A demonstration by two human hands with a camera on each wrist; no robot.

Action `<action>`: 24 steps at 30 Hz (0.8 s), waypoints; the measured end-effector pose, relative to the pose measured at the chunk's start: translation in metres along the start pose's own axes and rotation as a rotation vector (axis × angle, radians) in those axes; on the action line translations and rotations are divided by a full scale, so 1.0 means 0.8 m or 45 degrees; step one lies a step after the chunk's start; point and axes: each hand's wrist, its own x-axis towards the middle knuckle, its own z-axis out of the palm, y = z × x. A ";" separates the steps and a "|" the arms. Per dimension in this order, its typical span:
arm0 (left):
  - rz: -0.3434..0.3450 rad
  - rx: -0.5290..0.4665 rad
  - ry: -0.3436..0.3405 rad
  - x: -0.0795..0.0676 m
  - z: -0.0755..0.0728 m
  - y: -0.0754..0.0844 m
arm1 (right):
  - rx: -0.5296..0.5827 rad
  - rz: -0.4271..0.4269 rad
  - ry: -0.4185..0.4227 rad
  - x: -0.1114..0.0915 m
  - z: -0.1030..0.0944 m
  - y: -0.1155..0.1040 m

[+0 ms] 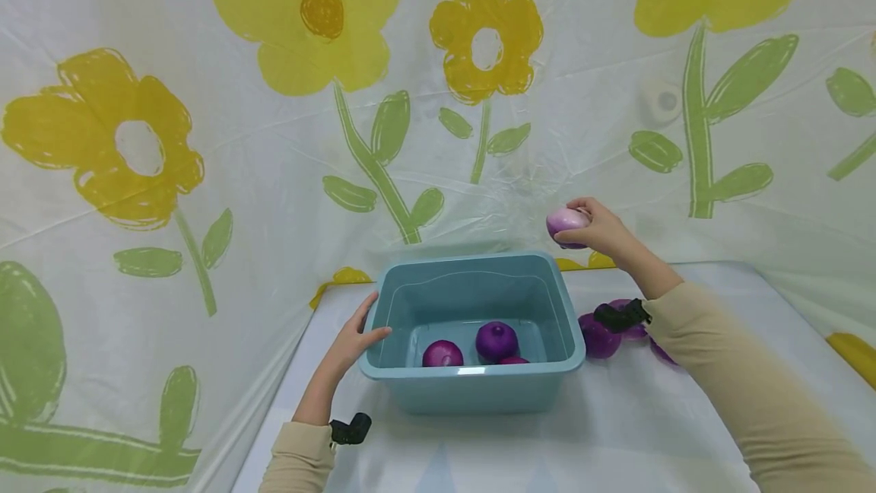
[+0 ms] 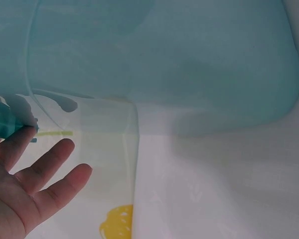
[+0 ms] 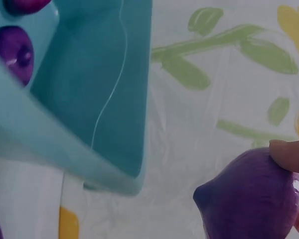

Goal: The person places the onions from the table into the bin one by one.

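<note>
A purple onion point(image 1: 567, 226) is in my right hand point(image 1: 602, 233), raised above and beyond the back right corner of a blue-green plastic basin point(image 1: 472, 373). In the right wrist view, the onion point(image 3: 251, 196) points its tip left, and only the thumb and part of a finger show. At the basin's left rim, my left hand point(image 1: 352, 341) holds on with its thumb over the edge and its fingers outside. The left wrist view shows several loosely bent fingers point(image 2: 65, 191) below the rim. Inside the basin lie a dark purple onion point(image 1: 496, 341), a redder one point(image 1: 442, 354) and another partly hidden.
Several more purple onions point(image 1: 600, 336) lie on the white table point(image 1: 479, 455) right of the basin, partly behind my right forearm. A flower-printed curtain point(image 1: 274, 173) hangs behind the table. Black wrist devices point(image 1: 351, 429) sit on both sleeves.
</note>
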 end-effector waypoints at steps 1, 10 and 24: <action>-0.004 -0.007 0.002 0.000 0.000 0.000 | 0.010 -0.002 -0.007 0.001 0.004 -0.004; -0.003 -0.005 0.000 0.000 -0.001 0.001 | 0.071 -0.022 -0.087 0.010 0.043 -0.024; 0.004 0.012 0.002 0.001 0.001 0.000 | -0.013 -0.042 -0.155 0.003 0.085 -0.035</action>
